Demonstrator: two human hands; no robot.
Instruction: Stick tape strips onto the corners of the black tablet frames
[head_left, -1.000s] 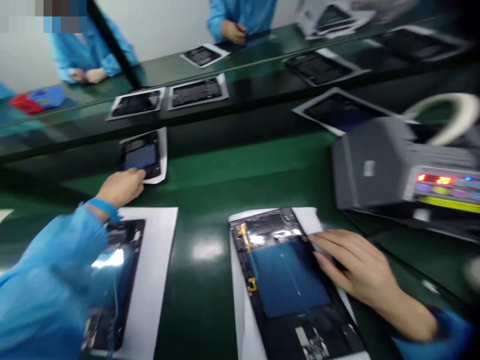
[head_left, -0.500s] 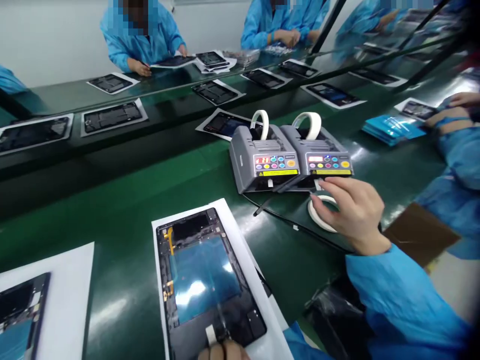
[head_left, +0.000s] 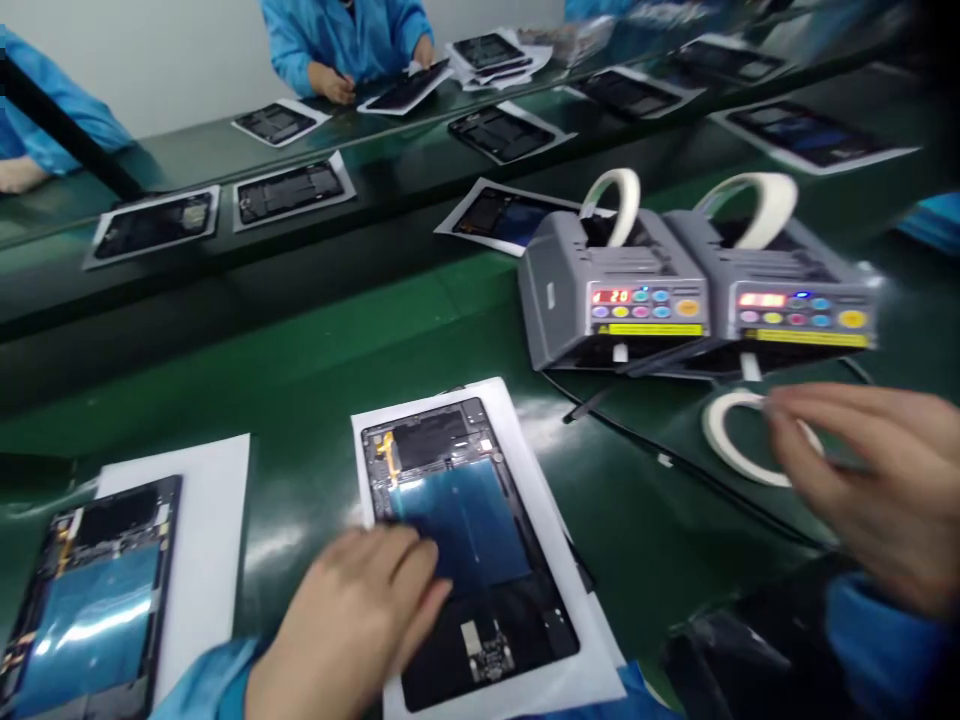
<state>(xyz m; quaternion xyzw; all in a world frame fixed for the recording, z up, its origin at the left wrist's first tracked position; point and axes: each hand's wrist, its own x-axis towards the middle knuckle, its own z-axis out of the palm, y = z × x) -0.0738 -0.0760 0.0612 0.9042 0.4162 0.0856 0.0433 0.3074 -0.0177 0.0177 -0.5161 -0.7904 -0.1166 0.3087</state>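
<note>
In the head view an opened tablet (head_left: 499, 610) lies on a white sheet (head_left: 525, 430), its inner parts showing and a blue film over its middle. Across its left edge is my left hand (head_left: 349, 610), fingers curled and closed; whatever may be in them is hidden. My right hand (head_left: 877, 480), closed in a pinch, is at the right beside a loose tape roll (head_left: 720, 440). Its fingertips are just below the right tape dispenser (head_left: 802, 270), where a short white strip (head_left: 750, 367) sticks out. I cannot make out what the pinch holds.
A second opened tablet (head_left: 97, 600) lies on paper at the left. Left of the right dispenser stands another tape dispenser (head_left: 615, 280), with a black cable (head_left: 637, 435) in front. Several tablets on sheets line the shelf behind. A co-worker (head_left: 345, 50) sits across.
My left hand has come back from a tablet farther off to the near one. My right hand has left that tablet's edge for the dispensers. The view has swung right, then partly back.
</note>
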